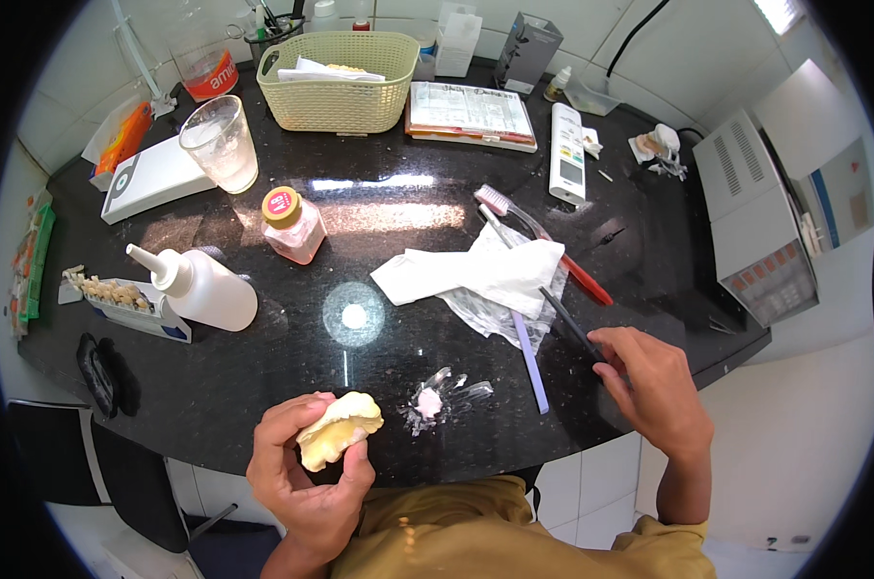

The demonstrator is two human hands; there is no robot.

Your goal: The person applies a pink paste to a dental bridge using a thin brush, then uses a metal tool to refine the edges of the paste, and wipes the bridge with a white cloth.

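Observation:
My left hand (302,473) holds a cream-coloured plaster dental cast (339,429) at the near edge of the black countertop (263,357). My right hand (654,381) rests on the counter at the right, its fingers pinching the end of a thin black-handled tool (572,328). A smear of pink and white paste (429,400) lies on the counter between the hands. A crumpled white tissue (476,272) with clear plastic under it lies just beyond, with a lilac stick (531,362) and a red-handled toothbrush (543,236) beside it.
A white squeeze bottle (201,288), a tray of tooth pieces (119,299), a small pink-liquid bottle (292,227), a plastic cup (220,145), a cream basket (341,82), a remote (567,154) and papers (471,114) are spread over the counter. A grey machine (760,222) stands at the right.

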